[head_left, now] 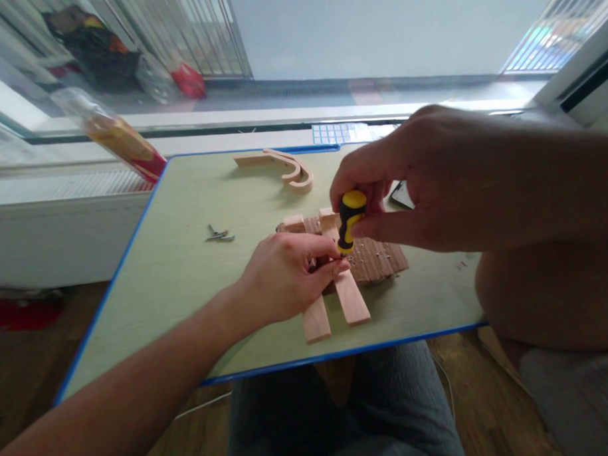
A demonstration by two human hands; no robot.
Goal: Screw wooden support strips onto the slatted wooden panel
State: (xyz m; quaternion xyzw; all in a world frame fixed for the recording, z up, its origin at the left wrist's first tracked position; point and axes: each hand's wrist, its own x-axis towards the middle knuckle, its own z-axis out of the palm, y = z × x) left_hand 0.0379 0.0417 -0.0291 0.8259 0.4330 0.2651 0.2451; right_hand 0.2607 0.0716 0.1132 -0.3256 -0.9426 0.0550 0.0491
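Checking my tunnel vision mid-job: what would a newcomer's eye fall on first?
Likely the yellow-black screwdriver in the right hand, its tip beside the left hand, over pale wooden strips. Then curved wooden pieces far across the table, and small metal pieces at its left.

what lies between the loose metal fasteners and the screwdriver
In the head view, the left hand, a pale wooden strip and part of the brown board lie between the loose metal fasteners and the screwdriver.

Pale green table with blue edging (181, 292) stood just beside a white window ledge (221, 141) on a brown wood-look floor (196, 434), daylight coming through wide glass panes (299, 92), plain pale blue-grey wall (377, 32) and white barred railings (202, 32) beyond.
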